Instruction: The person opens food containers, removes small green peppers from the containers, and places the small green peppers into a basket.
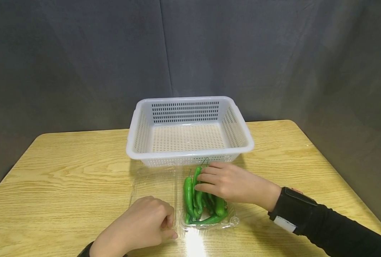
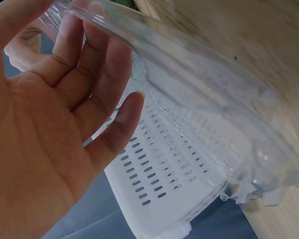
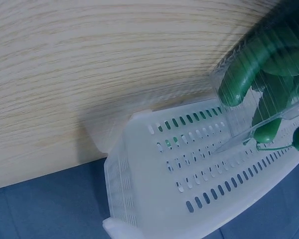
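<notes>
Several long green chili peppers (image 1: 188, 194) lie in the right half of a hinged clear plastic container (image 1: 211, 227). My right hand (image 1: 224, 180) has its fingers curled over the peppers' upper part and grips at one; its thumb is hidden. In the right wrist view, peppers (image 3: 239, 74) show through the container's clear wall. My left hand (image 1: 145, 223) is at the near inner edge of the container, thumb and bent fingers around the rim. In the left wrist view, the fingers (image 2: 92, 55) of that hand meet the clear plastic edge (image 2: 154, 52).
Just behind the container stands a white slotted plastic basket (image 1: 190, 155), with nothing inside it. Both are on a wood-grain table (image 1: 65, 178). A dark grey cloth wall (image 1: 97, 64) rises along the table's back edge.
</notes>
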The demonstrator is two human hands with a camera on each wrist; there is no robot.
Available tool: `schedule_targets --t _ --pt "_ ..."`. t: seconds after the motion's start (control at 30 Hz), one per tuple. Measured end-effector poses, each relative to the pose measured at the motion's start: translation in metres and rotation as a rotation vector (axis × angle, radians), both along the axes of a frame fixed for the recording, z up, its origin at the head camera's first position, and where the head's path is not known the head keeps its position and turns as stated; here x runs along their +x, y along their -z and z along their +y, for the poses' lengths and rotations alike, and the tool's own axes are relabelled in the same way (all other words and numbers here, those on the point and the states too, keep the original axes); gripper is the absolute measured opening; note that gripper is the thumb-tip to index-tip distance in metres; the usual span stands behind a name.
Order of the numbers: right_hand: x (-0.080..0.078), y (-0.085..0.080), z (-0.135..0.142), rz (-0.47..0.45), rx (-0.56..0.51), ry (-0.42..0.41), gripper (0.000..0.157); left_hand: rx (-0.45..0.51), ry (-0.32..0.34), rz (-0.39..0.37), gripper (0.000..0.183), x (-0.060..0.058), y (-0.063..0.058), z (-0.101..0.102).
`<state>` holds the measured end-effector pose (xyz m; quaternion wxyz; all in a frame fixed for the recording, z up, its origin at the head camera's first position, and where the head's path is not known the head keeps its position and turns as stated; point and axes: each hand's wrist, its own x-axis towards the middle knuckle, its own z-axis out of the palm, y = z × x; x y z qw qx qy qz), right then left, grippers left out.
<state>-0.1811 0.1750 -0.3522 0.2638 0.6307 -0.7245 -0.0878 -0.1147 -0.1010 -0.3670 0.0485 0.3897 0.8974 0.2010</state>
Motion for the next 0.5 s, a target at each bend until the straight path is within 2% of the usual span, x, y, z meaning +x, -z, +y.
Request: schedule_targets --t 0.2,0.5 --pt "0.0011 -0.0027 -0.0003 0.010 -0.051 -0.002 0.031 -0.010 -0.005 0.001 0.032 0.0004 0.0001 0.0001" --pt "0.0003 -0.0068 -0.0017 0.091 -0.134 -0.009 0.030 -0.001 -0.010 -0.009 0.031 0.0007 0.0000 -0.0005"
